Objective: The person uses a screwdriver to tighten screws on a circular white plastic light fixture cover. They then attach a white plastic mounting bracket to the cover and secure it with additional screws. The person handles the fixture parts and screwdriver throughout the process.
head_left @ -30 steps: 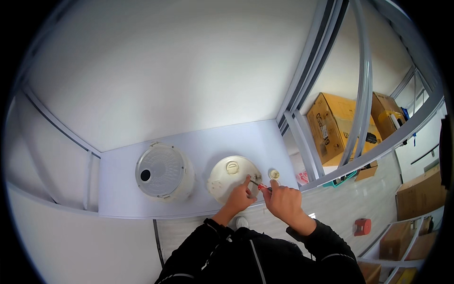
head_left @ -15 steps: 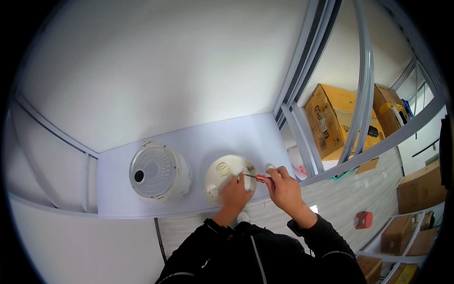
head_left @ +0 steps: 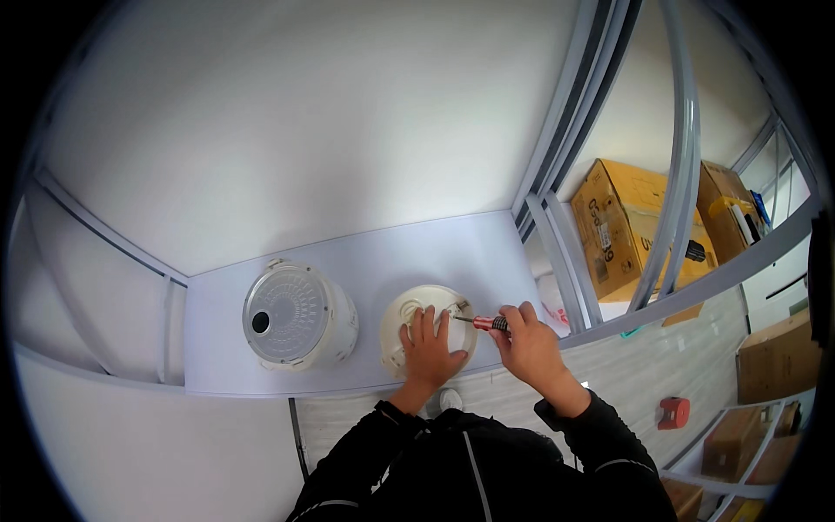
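Note:
A round cream-white plastic cover (head_left: 391, 331) lies on the pale worktop, with raised fittings on its upper face. Across it my left hand (head_left: 429, 352) rests flat, fingers spread. My right hand (head_left: 532, 352) grips a screwdriver (head_left: 487, 323) with a red and dark handle at the cover's right side. The thin shaft points left, its tip at a small fitting near the upper right rim; whether it sits in a screw is too small to tell. Left of the cover stands a round white appliance body (head_left: 337, 335) with a grey dotted metal face and a black round hole.
The worktop (head_left: 222, 348) meets a white wall behind. Grey metal frame posts (head_left: 565, 261) rise on the right, with a yellow-brown carton (head_left: 639, 230) beyond them. On the floor are a red stool (head_left: 673, 412) and, farther right, shelves with cartons (head_left: 735, 448).
My left hand has opened out flat on the cover; before, its fingertips were by the screwdriver's tip. My right hand has shifted back along the screwdriver's handle, showing more of it.

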Tool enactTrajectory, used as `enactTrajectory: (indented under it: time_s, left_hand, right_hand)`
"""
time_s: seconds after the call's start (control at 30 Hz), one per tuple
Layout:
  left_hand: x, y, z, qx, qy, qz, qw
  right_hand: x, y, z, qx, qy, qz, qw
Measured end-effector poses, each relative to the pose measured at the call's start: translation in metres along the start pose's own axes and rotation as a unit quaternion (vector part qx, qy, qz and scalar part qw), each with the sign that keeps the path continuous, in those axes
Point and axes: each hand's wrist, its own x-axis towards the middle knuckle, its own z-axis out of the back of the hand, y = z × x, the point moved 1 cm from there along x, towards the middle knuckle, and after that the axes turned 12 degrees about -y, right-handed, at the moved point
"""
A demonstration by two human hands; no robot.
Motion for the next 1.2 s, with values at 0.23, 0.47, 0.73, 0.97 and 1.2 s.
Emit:
enactTrajectory:
  time_s: [0.23,0.47,0.73,0.97,1.2]
  left_hand:
    - [-0.003,-0.002,-0.002,0.009,-0.026,-0.013,1.0]
    - [-0.002,-0.003,-0.004,0.031,-0.038,-0.01,0.999]
    - [-0.001,-0.008,-0.003,0.032,-0.06,-0.009,0.998]
    - [0.0,-0.01,-0.001,0.038,-0.046,-0.004,0.998]
    - [0.002,-0.004,-0.001,0.025,-0.013,-0.008,1.0]
  right_hand:
    - [0.005,0.0,0.002,-0.023,-0.021,0.018,0.999]
    - [0.005,0.006,0.003,0.004,0.019,0.028,0.999]
    - [0.011,0.016,0.006,0.023,-0.034,0.072,0.997]
    - [0.026,-0.003,-0.008,-0.041,0.051,0.034,0.997]
    - [0.035,0.009,0.003,0.059,-0.059,0.129,0.988]
